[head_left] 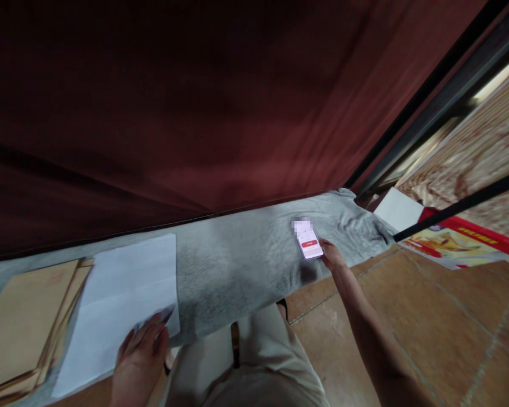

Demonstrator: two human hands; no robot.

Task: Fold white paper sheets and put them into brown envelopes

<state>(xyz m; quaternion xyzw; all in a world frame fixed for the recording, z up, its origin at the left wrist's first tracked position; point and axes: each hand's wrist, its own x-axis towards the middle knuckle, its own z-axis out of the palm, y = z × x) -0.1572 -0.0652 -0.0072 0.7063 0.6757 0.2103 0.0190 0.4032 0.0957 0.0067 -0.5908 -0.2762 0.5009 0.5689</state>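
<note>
A lit smartphone (309, 245) is gripped at its lower right corner by my right hand (331, 255), above the grey cloth (237, 265). Its screen is pale with a red button, and the upper part is blurred out. My left hand (142, 353) is at the lower edge of a white sheet of paper (131, 282), fingers curled together. A small dark, slim shape pokes out by its fingertips; blur keeps me from naming it. Beside the paper on the left lies a stack of brown envelopes (29, 316).
Behind the cloth-covered surface hangs a dark red curtain (220, 130). Black frame bars (462, 203) slant across the right. Past them, a red and yellow printed package (453, 243) lies near the brown tiled floor (432, 305). My legs are close below the near edge.
</note>
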